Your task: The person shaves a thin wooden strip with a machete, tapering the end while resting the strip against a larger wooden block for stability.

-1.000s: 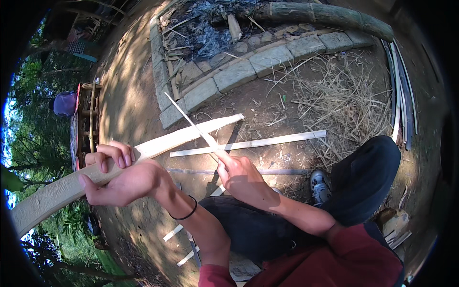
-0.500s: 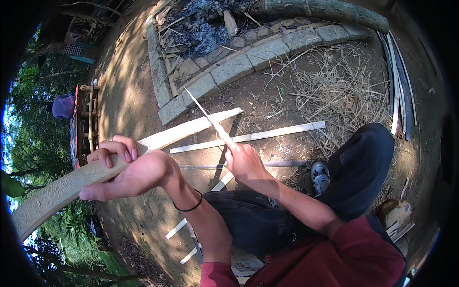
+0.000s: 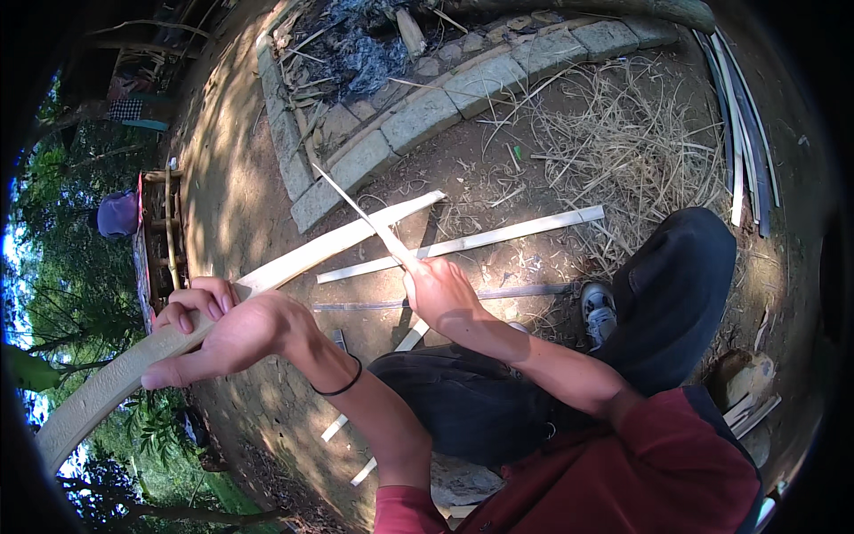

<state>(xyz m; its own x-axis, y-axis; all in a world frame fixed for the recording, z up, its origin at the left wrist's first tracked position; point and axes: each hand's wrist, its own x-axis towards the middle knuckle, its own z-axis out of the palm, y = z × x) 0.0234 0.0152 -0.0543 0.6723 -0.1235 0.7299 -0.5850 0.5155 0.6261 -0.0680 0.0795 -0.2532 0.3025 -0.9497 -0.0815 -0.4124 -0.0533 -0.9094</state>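
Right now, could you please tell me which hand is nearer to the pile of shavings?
Right: the right hand is to the left of the pile of shavings, apart from it; the left hand is farther left, gripping the pale strip.

Stone blocks (image 3: 414, 120) border grey ash (image 3: 365, 67), with a purple cap (image 3: 117, 214) farther left

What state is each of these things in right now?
Left hand: closed around the pale strip
Right hand: closed on the knife
Pale strip: held aslant
Knife: blade exposed, crossing the strip; contact unclear
Pale slats: lying on the ground
Straw-like scraps: loose, heaped
Ash: grey, no flame visible
Shoe: worn
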